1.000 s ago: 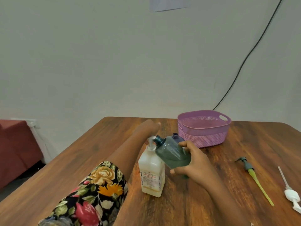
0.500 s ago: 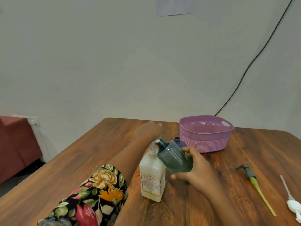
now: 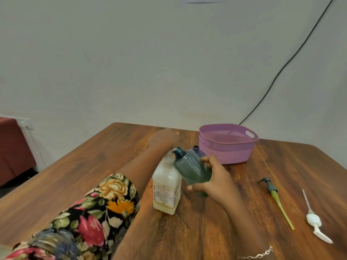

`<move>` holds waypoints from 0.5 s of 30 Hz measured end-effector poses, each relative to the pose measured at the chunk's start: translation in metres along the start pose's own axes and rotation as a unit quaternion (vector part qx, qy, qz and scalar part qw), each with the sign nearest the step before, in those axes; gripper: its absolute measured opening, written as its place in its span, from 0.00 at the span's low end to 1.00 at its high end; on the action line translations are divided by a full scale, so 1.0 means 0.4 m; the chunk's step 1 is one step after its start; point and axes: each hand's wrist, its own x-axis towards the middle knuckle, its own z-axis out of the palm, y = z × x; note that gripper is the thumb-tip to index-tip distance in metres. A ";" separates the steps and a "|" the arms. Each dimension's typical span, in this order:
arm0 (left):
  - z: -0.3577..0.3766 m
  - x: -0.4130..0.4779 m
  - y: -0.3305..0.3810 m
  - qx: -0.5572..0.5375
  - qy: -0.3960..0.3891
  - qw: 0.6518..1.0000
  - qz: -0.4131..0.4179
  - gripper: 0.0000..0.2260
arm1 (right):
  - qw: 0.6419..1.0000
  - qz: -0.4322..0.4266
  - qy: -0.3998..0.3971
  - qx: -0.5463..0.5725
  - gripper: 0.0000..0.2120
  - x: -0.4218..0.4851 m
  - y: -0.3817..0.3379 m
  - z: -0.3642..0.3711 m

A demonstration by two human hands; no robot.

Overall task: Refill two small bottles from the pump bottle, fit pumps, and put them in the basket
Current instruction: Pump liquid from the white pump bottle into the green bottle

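A white pump bottle (image 3: pixel 167 186) stands mid-table. My left hand (image 3: pixel 163 139) is over its pump head, palm down and blurred; contact with the pump is hidden. My right hand (image 3: pixel 212 177) grips a small teal bottle (image 3: pixel 191 169), tilted with its open mouth against the pump's nozzle. A second small bottle (image 3: pixel 196 150), purple and uncapped, stands just behind it. The pink basket (image 3: pixel 227 156) sits behind and to the right of both hands.
Two loose pumps lie on the wooden table (image 3: pixel 216 231) at the right: a dark pump with a green tube (image 3: pixel 272 190) and a white pump (image 3: pixel 312 220). A black cable (image 3: pixel 281 68) runs down the wall. A dark red seat (image 3: pixel 13 147) stands at far left.
Both hands and the bottles keep nearly the same pose. My left hand over the pump head is now blurred. The view has shifted slightly.
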 end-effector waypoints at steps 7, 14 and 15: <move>0.002 0.005 0.008 0.016 -0.004 1.000 0.022 0.26 | 1.000 -0.003 0.001 -0.008 0.30 0.011 0.014 -0.001; 0.026 0.008 0.001 0.030 0.006 0.999 0.009 0.25 | 1.000 -0.014 -0.001 -0.023 0.31 0.015 0.025 0.010; 0.018 0.009 0.005 0.025 0.000 1.000 0.012 0.25 | 1.000 -0.012 0.000 -0.017 0.31 0.015 0.024 0.008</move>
